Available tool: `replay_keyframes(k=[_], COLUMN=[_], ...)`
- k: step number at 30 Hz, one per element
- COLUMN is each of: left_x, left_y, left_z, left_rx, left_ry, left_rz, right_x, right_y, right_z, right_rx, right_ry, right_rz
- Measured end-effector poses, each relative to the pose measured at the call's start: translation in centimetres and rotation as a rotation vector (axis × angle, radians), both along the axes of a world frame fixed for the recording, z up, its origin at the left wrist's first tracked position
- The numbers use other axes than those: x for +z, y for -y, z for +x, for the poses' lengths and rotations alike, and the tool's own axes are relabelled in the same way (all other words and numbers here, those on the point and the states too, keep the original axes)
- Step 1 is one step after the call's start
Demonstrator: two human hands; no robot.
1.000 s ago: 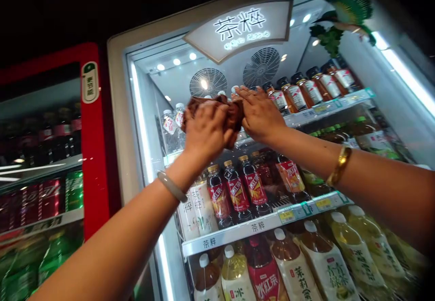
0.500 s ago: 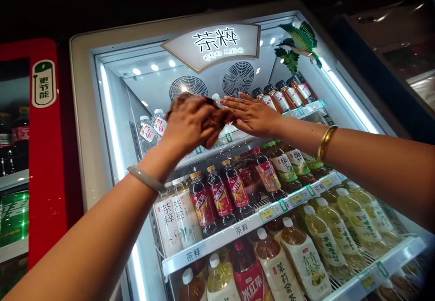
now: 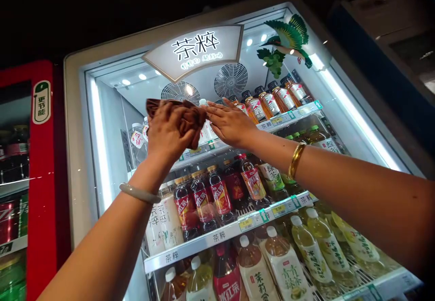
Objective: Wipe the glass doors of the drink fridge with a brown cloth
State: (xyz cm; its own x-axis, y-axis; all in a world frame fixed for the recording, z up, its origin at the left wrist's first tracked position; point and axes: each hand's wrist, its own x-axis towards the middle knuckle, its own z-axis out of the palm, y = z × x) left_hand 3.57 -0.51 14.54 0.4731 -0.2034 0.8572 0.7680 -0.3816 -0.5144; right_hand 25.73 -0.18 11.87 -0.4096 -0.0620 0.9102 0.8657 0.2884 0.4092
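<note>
My left hand (image 3: 165,131) grips a crumpled dark brown cloth (image 3: 195,124) and holds it up against the glass front of a lit drinks fridge (image 3: 73,138). A grey bangle (image 3: 140,193) circles that wrist. Just to the right, my right hand (image 3: 233,123) lies flat with fingers stretched toward the cloth, and nothing is in it. Whether its fingertips touch the cloth I cannot tell. A gold bangle (image 3: 296,160) is on that arm. Behind the glass, both hands partly cover the top shelf of bottles.
A fan-shaped sign (image 3: 195,51) and a green bird decoration (image 3: 288,38) sit near the fridge's top. Shelves inside hold red-labelled tea bottles (image 3: 204,201) and pale green-yellow bottles (image 3: 311,249). A red fridge (image 3: 42,174) stands at the left.
Both hands and the cloth have shifted left in view, along with the fridge. The cloth shows more clearly under my left hand, which was blurred before.
</note>
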Motion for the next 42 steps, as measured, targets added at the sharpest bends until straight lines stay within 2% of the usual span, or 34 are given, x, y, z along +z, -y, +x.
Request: replay_keyframes(k=[2, 4, 7, 9, 11, 12, 15, 17, 20, 22, 24, 26, 28, 29, 30, 32, 35, 37, 39, 42], left_x=[0.1, -1.5, -4.6, -5.1, -4.0, -3.1, -1.2, -1.6, -3.8, -4.3, -3.4, -1.5, -0.1, 0.1, -0.1, -1.7, -4.7, -5.2, -4.0, -0.7], left_y=[-0.1, 0.1, 0.6, 1.1, 1.4, 1.5, 1.6, 1.5, 1.1, 0.9, 0.9, 1.2, 1.7, 1.9, 2.1, 2.3, 2.0, 1.7, 1.4, 1.5], left_z=[1.3, 3.2, 5.2, 5.6, 5.6, 5.7, 7.4, 9.7, 12.6, 13.0, 12.5, 12.2, 12.9, 13.8, 14.9, 17.4, 20.0, 20.4, 20.2, 20.8], left_rx=[-0.035, -0.023, 0.047, 0.097, 0.125, 0.127, 0.105, 0.089, 0.050, 0.056, 0.101, 0.137, 0.142, 0.139, 0.137, 0.136, 0.116, 0.103, 0.104, 0.109], left_ry=[0.142, 0.150, -0.022, -0.230, -0.353, -0.327, 0.012, 0.136, 0.034, -0.087, -0.210, -0.232, -0.079, 0.025, 0.105, 0.134, -0.109, -0.289, -0.384, -0.238], left_rz=[0.013, 0.004, -0.018, -0.035, -0.058, -0.067, -0.088, -0.092, -0.041, 0.012, 0.029, 0.007, -0.031, -0.050, -0.067, -0.082, -0.014, 0.049, 0.069, 0.017], right_x=[0.4, 0.8, 1.2, 1.2, 1.1, 1.1, 1.2, 1.4, 1.7, 1.8, 1.6, 1.3, 0.9, 0.8, 0.7, 0.5, 0.3, 0.1, -0.2, -0.6], right_y=[0.1, 0.4, 1.1, 1.4, 1.4, 1.3, 1.0, 0.9, 1.2, 1.6, 2.0, 2.3, 2.3, 2.3, 2.2, 2.0, 2.1, 2.4, 2.6, 2.7], right_z=[0.6, 2.3, 6.7, 9.6, 11.8, 12.5, 13.6, 14.2, 15.9, 17.4, 18.9, 20.2, 21.1, 21.4, 21.8, 22.4, 23.5, 24.2, 24.9, 25.9], right_rx=[0.010, 0.017, 0.021, 0.019, 0.007, -0.002, -0.012, -0.003, -0.007, -0.028, -0.050, -0.065, -0.070, -0.067, -0.060, -0.046, -0.033, -0.034, -0.037, -0.040], right_ry=[0.036, 0.131, 0.311, 0.360, 0.364, 0.364, 0.380, 0.389, 0.419, 0.436, 0.429, 0.400, 0.362, 0.349, 0.342, 0.347, 0.361, 0.345, 0.307, 0.208], right_rz=[-0.005, -0.025, -0.035, -0.020, -0.003, 0.005, 0.031, 0.046, 0.076, 0.098, 0.108, 0.110, 0.115, 0.123, 0.137, 0.171, 0.200, 0.193, 0.182, 0.164])
